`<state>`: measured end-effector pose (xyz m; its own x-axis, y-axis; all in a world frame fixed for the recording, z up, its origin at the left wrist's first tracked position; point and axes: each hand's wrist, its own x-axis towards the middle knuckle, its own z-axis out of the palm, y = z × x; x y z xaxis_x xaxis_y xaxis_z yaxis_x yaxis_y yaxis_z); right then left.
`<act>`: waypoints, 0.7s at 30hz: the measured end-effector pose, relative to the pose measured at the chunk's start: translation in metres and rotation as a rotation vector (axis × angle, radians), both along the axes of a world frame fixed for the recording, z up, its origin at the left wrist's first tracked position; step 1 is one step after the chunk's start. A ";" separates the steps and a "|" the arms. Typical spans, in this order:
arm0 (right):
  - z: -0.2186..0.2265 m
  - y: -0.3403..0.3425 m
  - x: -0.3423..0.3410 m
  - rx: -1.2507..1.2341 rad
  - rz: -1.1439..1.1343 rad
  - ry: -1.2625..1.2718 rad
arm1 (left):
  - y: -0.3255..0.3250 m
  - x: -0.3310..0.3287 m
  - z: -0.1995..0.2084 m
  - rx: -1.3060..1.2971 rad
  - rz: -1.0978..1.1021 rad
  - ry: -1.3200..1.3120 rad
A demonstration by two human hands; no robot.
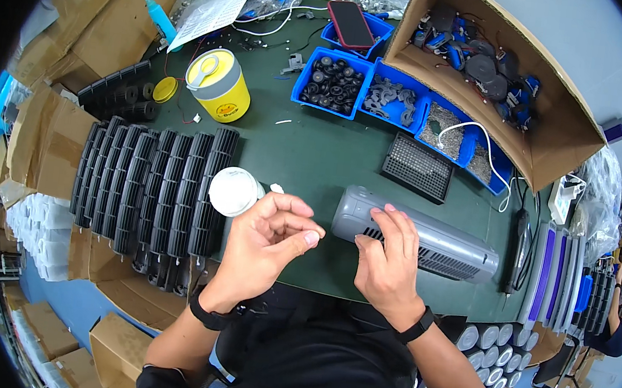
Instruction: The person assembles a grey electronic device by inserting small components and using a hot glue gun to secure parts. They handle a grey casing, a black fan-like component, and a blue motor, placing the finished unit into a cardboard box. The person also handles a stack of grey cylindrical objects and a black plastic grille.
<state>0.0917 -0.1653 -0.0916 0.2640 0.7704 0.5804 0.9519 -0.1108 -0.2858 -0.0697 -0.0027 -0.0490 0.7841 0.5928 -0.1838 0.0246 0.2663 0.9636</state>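
Observation:
A long grey plastic housing (pixel 450 243) with slotted vents lies on the green table in front of me. My right hand (pixel 393 267) grips it near its left end, fingers over the top and thumb at the near side. Just left of that end, my left hand (pixel 264 246) is raised with its fingers curled and thumb and fingertips brought together. Anything between those fingertips is too small to make out. A round white tub (pixel 234 191) stands right behind my left hand, partly covered by it.
Black slatted fan rollers (pixel 175 187) stand in a row at left. Blue bins (pixel 330 82) of small parts, a black grid tray (pixel 417 167) and a carton (pixel 550 155) of motors sit at the back. A yellow cup (pixel 223 90) and an electric screwdriver (pixel 520 246) flank the workspace.

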 end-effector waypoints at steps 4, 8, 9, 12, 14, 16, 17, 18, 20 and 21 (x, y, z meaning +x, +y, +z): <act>0.014 -0.022 -0.004 0.064 0.027 0.131 | 0.016 0.030 0.028 0.220 -0.130 0.096; 0.019 -0.069 0.004 0.165 0.016 0.296 | 0.037 0.078 0.049 0.488 -0.326 0.195; 0.013 -0.083 0.009 0.141 -0.043 0.317 | 0.042 0.091 0.049 0.541 -0.380 0.227; -0.008 -0.121 0.027 0.072 -0.205 0.361 | 0.052 0.120 0.045 0.662 -0.535 0.290; -0.031 -0.140 0.038 0.144 -0.292 0.407 | 0.054 0.132 0.042 0.719 -0.614 0.328; -0.048 -0.154 0.040 0.224 -0.442 0.705 | 0.053 0.144 0.035 0.757 -0.657 0.349; -0.057 -0.154 0.040 0.277 -0.452 0.663 | 0.053 0.148 0.034 0.777 -0.676 0.361; -0.053 -0.150 0.040 0.244 -0.426 0.612 | 0.051 0.151 0.033 0.786 -0.702 0.387; -0.037 -0.145 0.044 0.175 -0.366 0.501 | 0.048 0.154 0.034 0.803 -0.745 0.435; -0.037 -0.145 0.044 0.180 -0.368 0.510 | 0.047 0.154 0.034 0.813 -0.757 0.440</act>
